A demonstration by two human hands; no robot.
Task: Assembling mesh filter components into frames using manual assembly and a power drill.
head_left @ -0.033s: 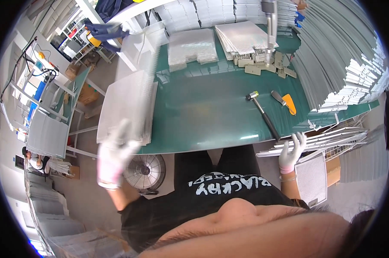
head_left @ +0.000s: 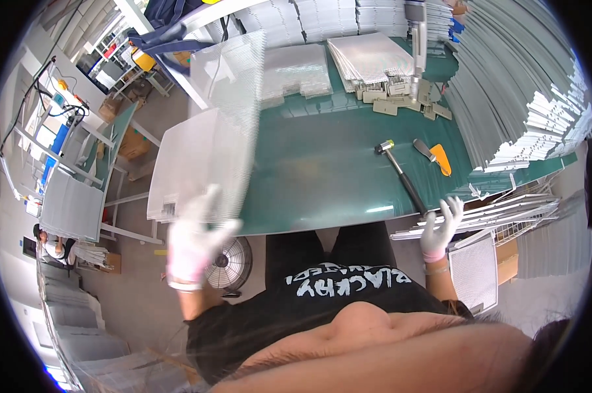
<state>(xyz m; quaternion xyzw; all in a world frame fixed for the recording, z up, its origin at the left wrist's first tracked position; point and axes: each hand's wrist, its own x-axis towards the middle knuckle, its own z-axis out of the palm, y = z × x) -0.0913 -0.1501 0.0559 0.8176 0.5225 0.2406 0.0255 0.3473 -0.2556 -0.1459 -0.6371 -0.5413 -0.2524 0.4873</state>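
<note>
Green and glossy, the table (head_left: 309,170) sits amid piled panels, a hammer (head_left: 406,178) and scraper (head_left: 442,160) lying toward its right edge. Over on the left edge, a mesh sheet (head_left: 238,75) hangs blurred across a stack (head_left: 171,167); the gloved left hand (head_left: 197,243) has fingers over its near end, but I can't tell whether they grip it! Right hand (head_left: 442,232): empty, fingers spread, just beside the hammer's handle at the near edge.

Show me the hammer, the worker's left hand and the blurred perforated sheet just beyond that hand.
Hammer (head_left: 404,179), head view: upper part of its black grip.
Left hand (head_left: 195,241), head view: back of the white glove.
Perforated sheet (head_left: 237,121), head view: its face.
</note>
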